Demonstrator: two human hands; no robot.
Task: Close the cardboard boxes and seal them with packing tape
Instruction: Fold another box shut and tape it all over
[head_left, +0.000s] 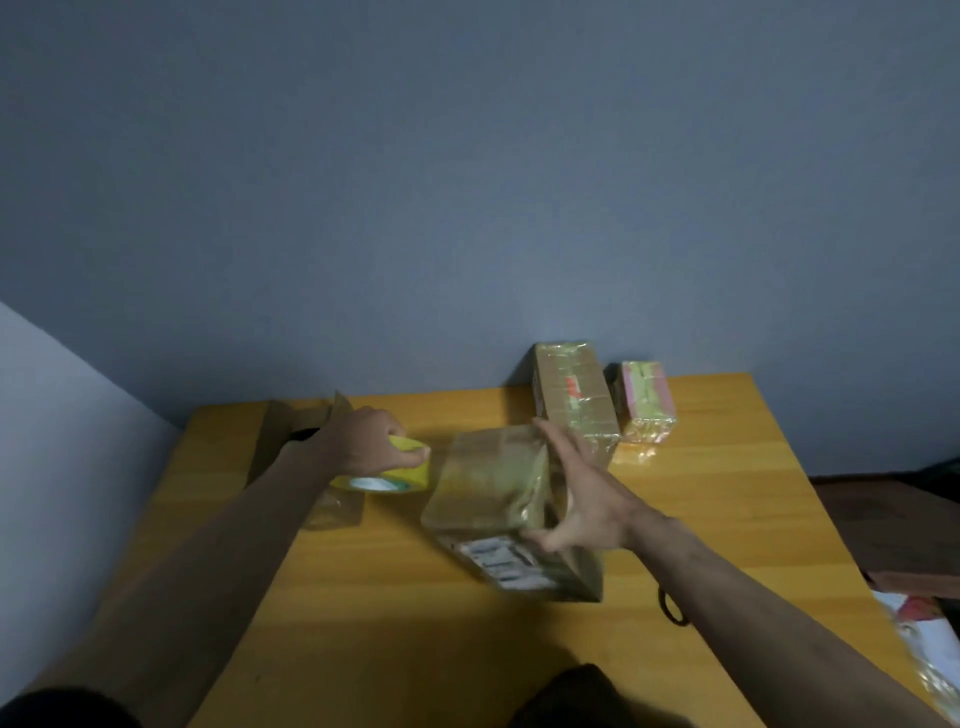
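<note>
Head cam, looking down at the yellow counter (727, 499). L hand (363, 441) has its fingers curled round a roll of packing tape (400, 470), holding it just above the counter, left of the work. R hand (582, 499) has fingers spread and straight, palm pressed flat on the right side of the cardboard box (498, 499), thumb hooked at its near edge; the box sits tilted, mid-counter, between the two hands. It already looks glossy w/ tape across the top, label face toward the person. Two more wrapped boxes (574, 400) stand at the back by the wall. A flat brown cardboard piece (283, 431) lies behind the L forearm.

Step, as I read it: sealing this box, probably turning it for another pass, maybe nearly done. Next move calls for bringing the roll to the box, finding the tape's free end (can't see it), and keeping the R hand steady so the box doesn't slide.
</note>
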